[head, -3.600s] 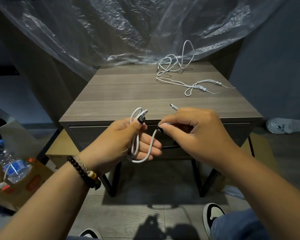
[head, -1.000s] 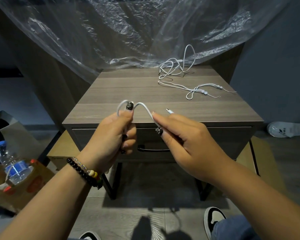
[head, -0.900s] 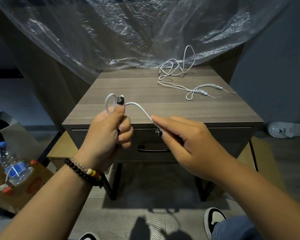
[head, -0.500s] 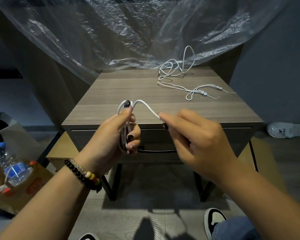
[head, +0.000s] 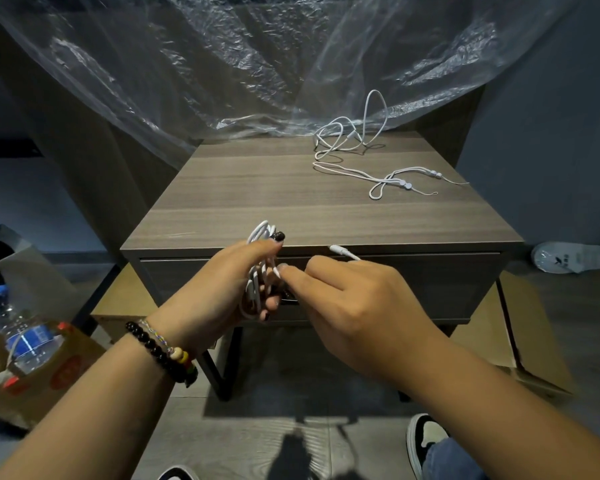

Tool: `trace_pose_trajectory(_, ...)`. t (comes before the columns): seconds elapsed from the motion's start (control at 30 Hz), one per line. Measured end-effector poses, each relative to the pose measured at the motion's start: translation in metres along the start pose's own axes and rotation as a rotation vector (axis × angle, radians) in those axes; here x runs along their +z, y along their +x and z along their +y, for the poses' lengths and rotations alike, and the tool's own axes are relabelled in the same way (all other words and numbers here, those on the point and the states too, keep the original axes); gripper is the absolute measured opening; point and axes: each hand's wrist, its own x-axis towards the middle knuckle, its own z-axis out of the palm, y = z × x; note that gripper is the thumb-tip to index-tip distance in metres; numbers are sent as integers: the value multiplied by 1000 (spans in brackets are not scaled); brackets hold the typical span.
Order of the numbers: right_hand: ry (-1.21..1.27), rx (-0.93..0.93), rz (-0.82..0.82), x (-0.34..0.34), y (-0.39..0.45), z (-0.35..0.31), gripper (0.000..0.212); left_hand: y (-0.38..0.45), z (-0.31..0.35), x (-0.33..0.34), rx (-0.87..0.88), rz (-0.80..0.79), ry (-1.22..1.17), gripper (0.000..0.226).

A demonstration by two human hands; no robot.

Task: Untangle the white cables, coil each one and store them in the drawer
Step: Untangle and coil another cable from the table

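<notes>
White coiled cable (head: 258, 268), left hand (head: 222, 285) gripping

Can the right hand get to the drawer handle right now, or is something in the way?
Probably not yet. The right hand is pinching the cable coil that the left hand grips, and both hands cover most of the drawer handle.

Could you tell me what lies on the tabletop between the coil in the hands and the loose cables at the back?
Only bare tabletop, in the head view.

No legible text; white slipper (head: 570, 257) bears dark mark, unreadable.
</notes>
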Motion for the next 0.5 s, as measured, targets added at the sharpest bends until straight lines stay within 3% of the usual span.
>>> trace_pose_trajectory(0.2,225,112,-48,1,-1,-1,26,7,-2,5,131,187,80,22)
trace_pose_trajectory(0.5,273,124,-97,3,-1,-10,21,7,2,5,281,197,-330,21)
